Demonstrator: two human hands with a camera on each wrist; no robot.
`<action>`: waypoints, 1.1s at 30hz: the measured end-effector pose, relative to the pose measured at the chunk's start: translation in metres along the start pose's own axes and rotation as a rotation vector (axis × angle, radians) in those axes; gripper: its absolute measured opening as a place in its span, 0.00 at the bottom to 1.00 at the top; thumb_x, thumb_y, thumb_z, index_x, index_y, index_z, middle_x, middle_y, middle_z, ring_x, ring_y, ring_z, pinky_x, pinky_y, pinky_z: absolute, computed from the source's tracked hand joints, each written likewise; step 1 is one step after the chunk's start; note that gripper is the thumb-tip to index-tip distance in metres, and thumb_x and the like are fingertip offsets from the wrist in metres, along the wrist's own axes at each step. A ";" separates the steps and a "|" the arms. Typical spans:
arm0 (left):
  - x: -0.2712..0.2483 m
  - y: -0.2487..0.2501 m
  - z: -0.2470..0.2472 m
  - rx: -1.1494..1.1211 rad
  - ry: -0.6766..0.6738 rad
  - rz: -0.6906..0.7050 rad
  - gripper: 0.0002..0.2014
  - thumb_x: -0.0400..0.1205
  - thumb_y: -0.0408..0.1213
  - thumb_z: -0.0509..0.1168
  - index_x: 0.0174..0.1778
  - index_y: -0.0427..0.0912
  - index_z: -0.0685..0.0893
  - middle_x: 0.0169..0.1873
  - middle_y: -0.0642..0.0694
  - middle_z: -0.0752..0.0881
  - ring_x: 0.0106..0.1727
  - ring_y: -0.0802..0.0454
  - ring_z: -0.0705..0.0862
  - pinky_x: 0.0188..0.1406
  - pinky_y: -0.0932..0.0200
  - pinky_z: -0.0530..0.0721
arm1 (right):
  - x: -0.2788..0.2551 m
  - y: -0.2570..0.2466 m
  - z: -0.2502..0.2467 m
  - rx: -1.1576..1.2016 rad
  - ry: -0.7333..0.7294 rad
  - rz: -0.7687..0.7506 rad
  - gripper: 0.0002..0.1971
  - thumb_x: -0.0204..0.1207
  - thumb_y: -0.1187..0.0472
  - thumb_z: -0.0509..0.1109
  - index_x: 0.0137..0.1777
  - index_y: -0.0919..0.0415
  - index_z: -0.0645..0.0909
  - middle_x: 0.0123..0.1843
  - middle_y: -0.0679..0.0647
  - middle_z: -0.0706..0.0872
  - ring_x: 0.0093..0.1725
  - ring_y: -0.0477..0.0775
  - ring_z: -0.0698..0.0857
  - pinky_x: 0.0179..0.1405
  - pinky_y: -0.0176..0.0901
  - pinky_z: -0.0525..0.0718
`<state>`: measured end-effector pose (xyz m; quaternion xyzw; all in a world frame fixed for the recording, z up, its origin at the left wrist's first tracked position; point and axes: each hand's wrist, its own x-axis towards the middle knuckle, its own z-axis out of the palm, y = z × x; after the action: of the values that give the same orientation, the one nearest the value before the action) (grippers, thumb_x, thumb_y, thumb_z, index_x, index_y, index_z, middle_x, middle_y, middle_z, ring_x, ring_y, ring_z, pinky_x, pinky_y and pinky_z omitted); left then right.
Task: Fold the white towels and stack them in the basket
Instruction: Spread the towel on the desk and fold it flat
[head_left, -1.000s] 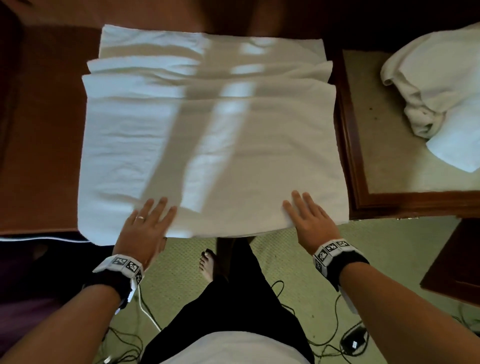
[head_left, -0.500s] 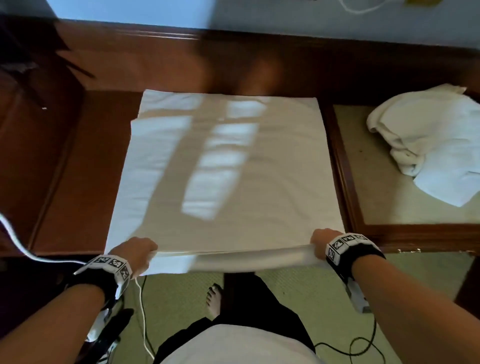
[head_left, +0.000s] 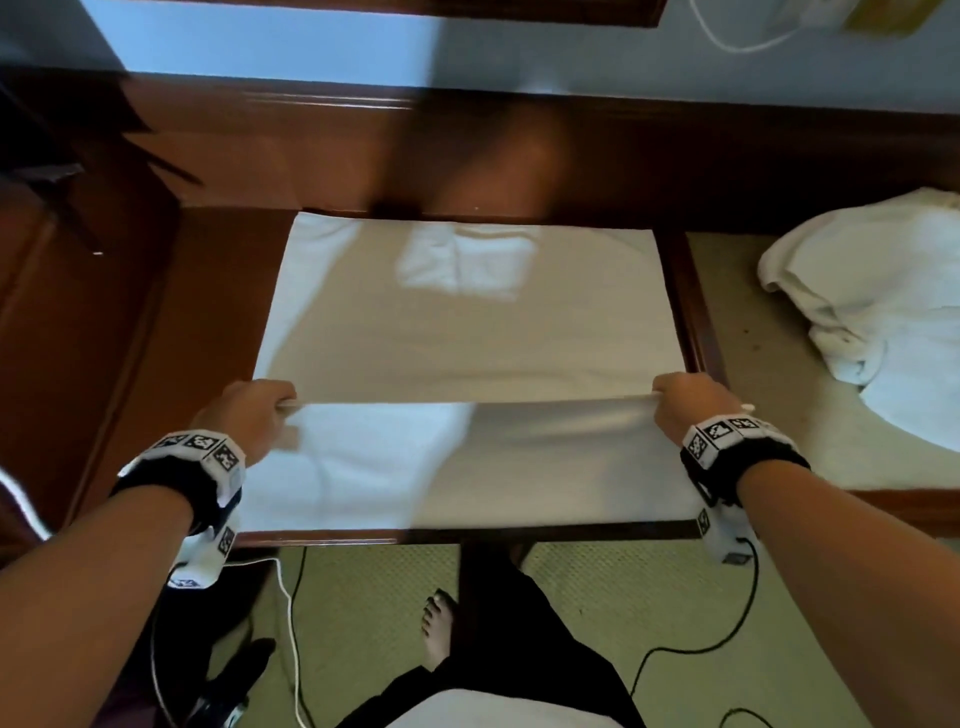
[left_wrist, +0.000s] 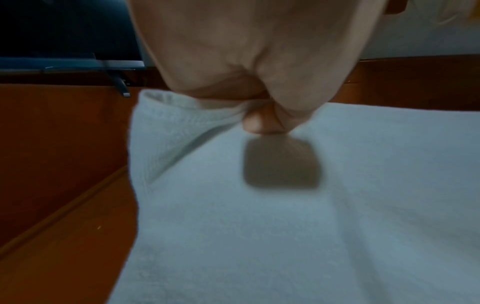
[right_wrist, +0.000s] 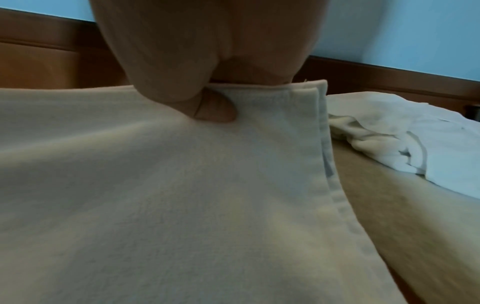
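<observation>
A white towel (head_left: 467, 322) lies spread on a dark wooden table (head_left: 208, 291), its near part lifted and doubled over toward the far end. My left hand (head_left: 254, 410) pinches the lifted edge at its left corner, thumb under the cloth (left_wrist: 262, 121). My right hand (head_left: 685, 400) pinches the same edge at its right corner (right_wrist: 215, 109). The raised edge runs taut between both hands, about halfway across the towel (left_wrist: 311, 226) (right_wrist: 182, 195). No basket is in view.
A crumpled heap of white towels (head_left: 872, 312) (right_wrist: 415, 144) lies on a beige-topped surface (head_left: 779, 426) to the right. A raised wooden ledge runs behind the table under a blue wall. Cables trail on the green carpet by my bare foot (head_left: 436, 623).
Both hands went from lying flat on the towel's near edge to pinching its corners, then lifted that edge and carried it forward to about the middle of the towel.
</observation>
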<state>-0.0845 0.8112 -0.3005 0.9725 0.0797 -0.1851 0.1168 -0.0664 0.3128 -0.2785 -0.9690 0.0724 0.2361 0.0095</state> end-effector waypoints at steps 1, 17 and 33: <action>0.010 0.003 -0.004 0.003 0.005 0.007 0.12 0.80 0.29 0.63 0.32 0.45 0.79 0.30 0.43 0.82 0.31 0.40 0.81 0.29 0.55 0.75 | 0.009 -0.001 -0.003 0.012 0.013 0.005 0.11 0.74 0.70 0.61 0.46 0.58 0.84 0.41 0.56 0.84 0.42 0.61 0.81 0.42 0.47 0.77; 0.090 0.037 0.027 0.168 0.168 0.021 0.29 0.79 0.34 0.69 0.78 0.47 0.73 0.78 0.38 0.71 0.75 0.31 0.69 0.71 0.31 0.70 | 0.102 0.001 0.057 0.104 0.511 -0.055 0.23 0.72 0.65 0.69 0.69 0.59 0.80 0.73 0.61 0.76 0.67 0.69 0.74 0.63 0.64 0.71; -0.021 0.041 0.138 0.188 -0.070 0.142 0.45 0.77 0.76 0.43 0.89 0.57 0.48 0.89 0.42 0.46 0.87 0.31 0.51 0.78 0.22 0.56 | 0.003 -0.038 0.149 0.084 0.200 -0.176 0.38 0.79 0.34 0.50 0.87 0.50 0.56 0.89 0.59 0.46 0.87 0.64 0.49 0.79 0.68 0.60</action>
<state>-0.1428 0.7338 -0.4094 0.9753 -0.0110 -0.2167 0.0406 -0.1260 0.3581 -0.4132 -0.9890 -0.0024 0.1332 0.0636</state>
